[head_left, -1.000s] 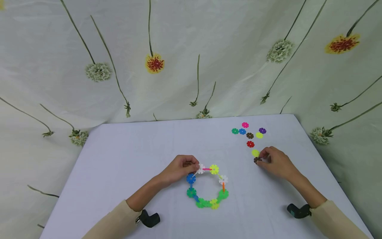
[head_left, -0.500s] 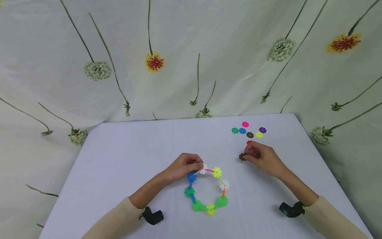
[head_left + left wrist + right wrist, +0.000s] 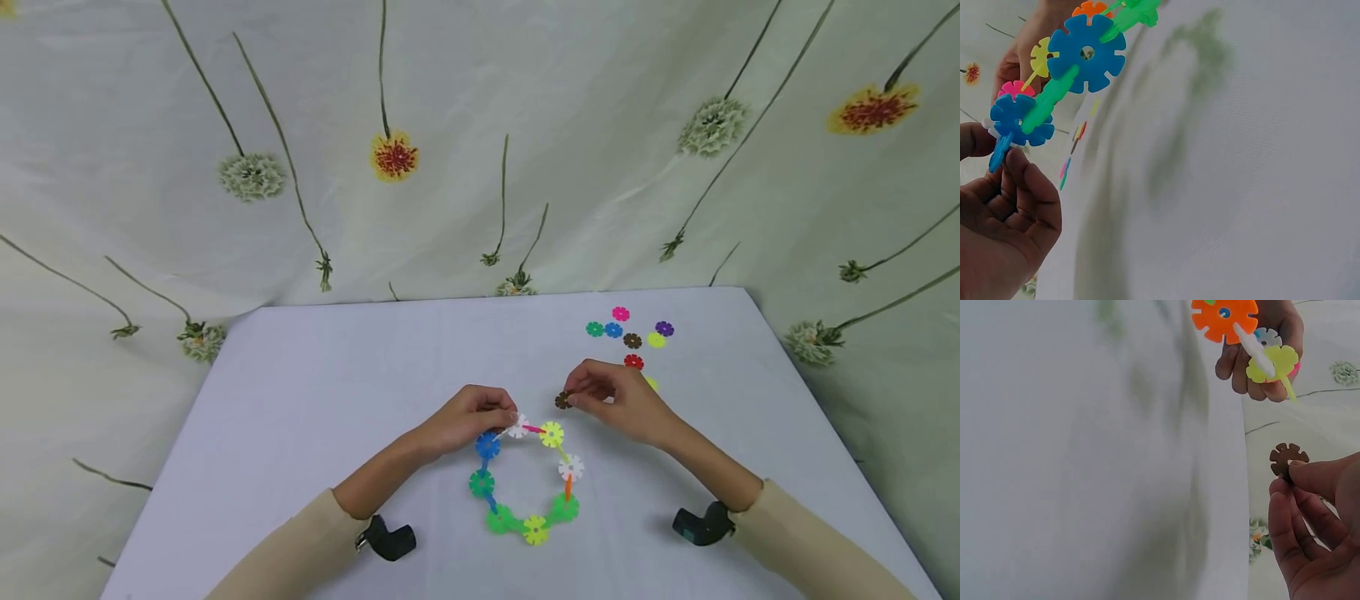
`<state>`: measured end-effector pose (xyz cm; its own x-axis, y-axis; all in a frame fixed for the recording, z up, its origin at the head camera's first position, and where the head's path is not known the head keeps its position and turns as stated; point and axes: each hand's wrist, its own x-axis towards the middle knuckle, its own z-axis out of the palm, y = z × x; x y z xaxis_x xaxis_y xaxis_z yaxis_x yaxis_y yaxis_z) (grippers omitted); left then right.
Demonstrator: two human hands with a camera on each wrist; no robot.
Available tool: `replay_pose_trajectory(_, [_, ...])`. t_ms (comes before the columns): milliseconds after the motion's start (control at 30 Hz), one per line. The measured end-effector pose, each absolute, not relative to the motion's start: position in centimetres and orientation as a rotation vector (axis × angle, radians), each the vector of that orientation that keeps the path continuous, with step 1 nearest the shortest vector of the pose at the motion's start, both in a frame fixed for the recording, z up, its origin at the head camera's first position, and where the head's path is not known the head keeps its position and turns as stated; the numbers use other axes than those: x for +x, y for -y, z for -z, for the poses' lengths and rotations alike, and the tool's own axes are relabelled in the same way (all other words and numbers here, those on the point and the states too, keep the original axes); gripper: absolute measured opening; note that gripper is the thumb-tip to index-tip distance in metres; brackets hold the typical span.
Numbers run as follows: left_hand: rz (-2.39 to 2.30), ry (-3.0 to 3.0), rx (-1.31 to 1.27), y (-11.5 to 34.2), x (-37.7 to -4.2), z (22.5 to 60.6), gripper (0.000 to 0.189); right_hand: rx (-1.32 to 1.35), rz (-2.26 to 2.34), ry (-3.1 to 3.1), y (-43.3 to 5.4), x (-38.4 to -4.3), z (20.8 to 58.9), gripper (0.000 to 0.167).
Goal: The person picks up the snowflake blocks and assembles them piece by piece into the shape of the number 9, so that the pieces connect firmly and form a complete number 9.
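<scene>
Ring (image 3: 536,530) as loop, head view only.

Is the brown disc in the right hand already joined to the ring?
No, the right hand pinches the brown disc apart from the ring, with a gap between them in the head view.

White-clothed tbl (image 3: 337,375); multicol. flower discs (image 3: 632,341) lie loose, back R.
</scene>
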<state>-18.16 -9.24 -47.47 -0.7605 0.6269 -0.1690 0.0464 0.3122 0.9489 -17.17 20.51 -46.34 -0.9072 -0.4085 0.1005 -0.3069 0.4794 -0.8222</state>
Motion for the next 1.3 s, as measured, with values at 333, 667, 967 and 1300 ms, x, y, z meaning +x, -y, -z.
replay_pose_trajectory(333, [-1.477, -2.014, 0.624, 9.0, -18.3, 47.8, 0.020, -0.821, 1.480, -2.428, -18.4, -17.1, 46.1, 0.010])
replay_pose_trajectory(667, [-1.476, -2.023, 0.608, 8.9, -18.3, 47.8, 0.021, -0.847, 1.412, -2.422, -17.5, -16.8, 45.6, 0.009])
replay_pose_trajectory(967, [-1.474, -2.085, 0.636, 8.9, -18.0, 48.0, 0.018, -0.891, 1.357, -2.514, -16.9, -16.6, 45.5, 0.011])
replay_pose_trajectory(1300, [-1.508, -2.070, 0.653, 8.7, -18.1, 47.9, 0.017, -0.855, 1.446, -2.442, -17.4, -16.7, 45.5, 0.013])
